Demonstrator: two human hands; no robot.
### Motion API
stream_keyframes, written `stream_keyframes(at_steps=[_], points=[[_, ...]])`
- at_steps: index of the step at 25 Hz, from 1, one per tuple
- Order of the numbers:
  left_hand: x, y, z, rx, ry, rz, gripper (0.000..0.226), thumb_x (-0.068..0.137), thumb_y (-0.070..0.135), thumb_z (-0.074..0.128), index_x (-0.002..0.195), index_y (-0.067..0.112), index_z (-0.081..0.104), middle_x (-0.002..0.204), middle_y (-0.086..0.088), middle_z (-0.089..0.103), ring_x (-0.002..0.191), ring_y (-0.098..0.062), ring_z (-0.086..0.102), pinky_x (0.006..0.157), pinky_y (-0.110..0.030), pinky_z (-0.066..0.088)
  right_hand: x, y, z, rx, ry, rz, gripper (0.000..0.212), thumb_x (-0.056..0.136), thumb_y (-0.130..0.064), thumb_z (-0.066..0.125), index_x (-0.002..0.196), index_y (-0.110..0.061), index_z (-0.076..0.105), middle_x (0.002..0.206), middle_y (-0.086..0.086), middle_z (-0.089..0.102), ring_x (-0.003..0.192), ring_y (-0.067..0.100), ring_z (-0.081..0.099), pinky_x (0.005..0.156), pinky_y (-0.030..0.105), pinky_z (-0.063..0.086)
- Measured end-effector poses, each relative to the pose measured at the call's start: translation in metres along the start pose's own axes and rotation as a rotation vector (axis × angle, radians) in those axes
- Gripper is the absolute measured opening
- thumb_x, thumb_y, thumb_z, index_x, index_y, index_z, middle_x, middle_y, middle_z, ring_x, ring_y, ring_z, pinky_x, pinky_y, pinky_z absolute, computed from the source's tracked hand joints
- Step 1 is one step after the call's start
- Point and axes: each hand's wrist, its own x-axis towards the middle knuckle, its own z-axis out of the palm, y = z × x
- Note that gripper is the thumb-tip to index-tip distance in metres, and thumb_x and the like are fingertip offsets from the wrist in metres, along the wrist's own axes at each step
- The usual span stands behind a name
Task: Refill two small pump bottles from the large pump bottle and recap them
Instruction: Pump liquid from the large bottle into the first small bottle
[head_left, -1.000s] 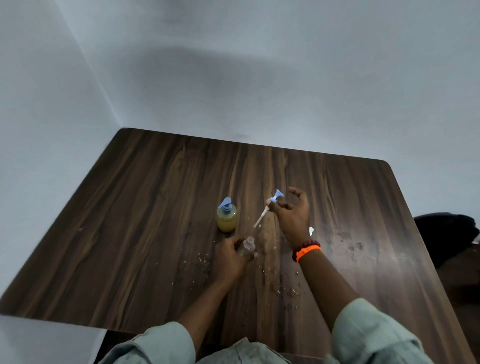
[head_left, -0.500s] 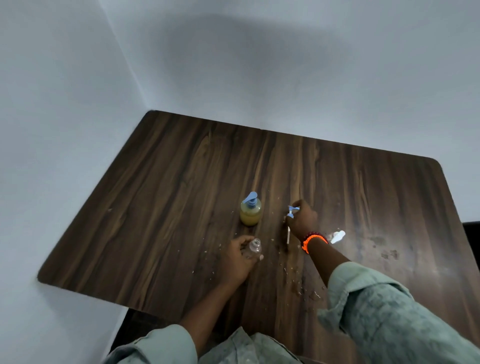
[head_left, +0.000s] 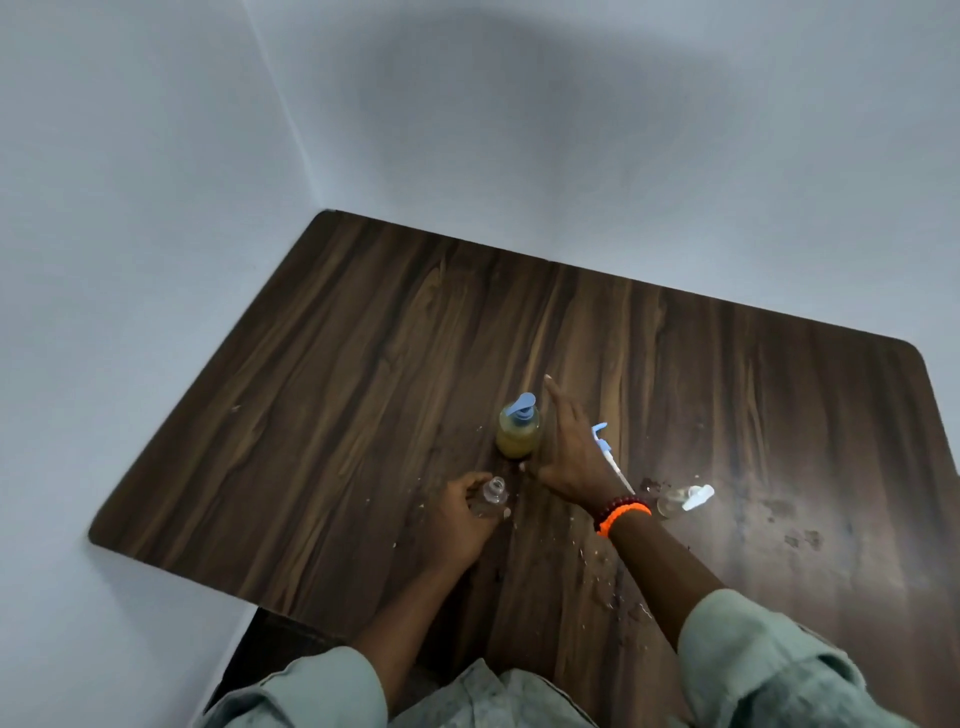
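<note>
**Pump head released, large bottle approached**

The pump head (head_left: 608, 452) has been laid down; the right hand (head_left: 569, 457), fingers straight, is extended beside the large pump bottle (head_left: 518, 434). The uncapped small bottle (head_left: 491, 496) is gripped by the left hand (head_left: 460, 514). The large bottle could be toppled by a careless reach.

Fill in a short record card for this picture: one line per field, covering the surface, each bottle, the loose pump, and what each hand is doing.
surface: dark wooden table, with specks and wet marks near the bottles
large bottle: upright, yellowish liquid, blue pump fitted
open small bottle: clear, no cap, gripped by the left hand
loose pump: blue and white, lying on the table beside the right hand
second small bottle: clear, lying on its side, pump cap on
right hand: fingers straight, reaching beside the large bottle, holding nothing
</note>
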Motion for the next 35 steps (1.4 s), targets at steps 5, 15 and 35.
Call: stream_keyframes(at_steps=[5, 15, 35], points=[[-0.004, 0.0, -0.01, -0.029, 0.048, 0.001, 0.039, 0.076, 0.018, 0.094, 0.108, 0.031, 0.077, 0.101, 0.013, 0.077, 0.098, -0.009, 0.074, 0.097, -0.042, 0.062, 0.011, -0.02, 0.022, 0.003, 0.042, 0.01, 0.092, 0.074, -0.02, 0.086, 0.152, -0.013, 0.036, 0.133, -0.006, 0.053, 0.117, 0.01, 0.051, 0.107, 0.032, 0.045], [-0.004, 0.01, -0.008, -0.106, 0.021, 0.077, 0.035, 0.079, 0.012, 0.092, 0.108, 0.024, 0.077, 0.108, -0.004, 0.082, 0.105, -0.022, 0.078, 0.099, -0.046, 0.061, -0.048, -0.029, 0.004, 0.169, 0.259, 0.134, 0.059, 0.065, -0.045, 0.087, 0.112, -0.046, 0.052, 0.098, -0.013, 0.069, 0.094, 0.011, 0.069, 0.081, 0.037, 0.059], [-0.118, 0.058, -0.01, -0.124, -0.476, 0.4, 0.055, 0.077, 0.04, 0.09, 0.129, 0.027, 0.076, 0.12, 0.012, 0.082, 0.113, -0.007, 0.077, 0.103, -0.043, 0.063, -0.296, -0.1, -0.047, 0.48, 0.533, -0.024, 0.115, 0.077, -0.023, 0.083, 0.161, -0.036, 0.006, 0.14, -0.023, 0.059, 0.106, 0.004, 0.072, 0.089, 0.011, 0.055]])
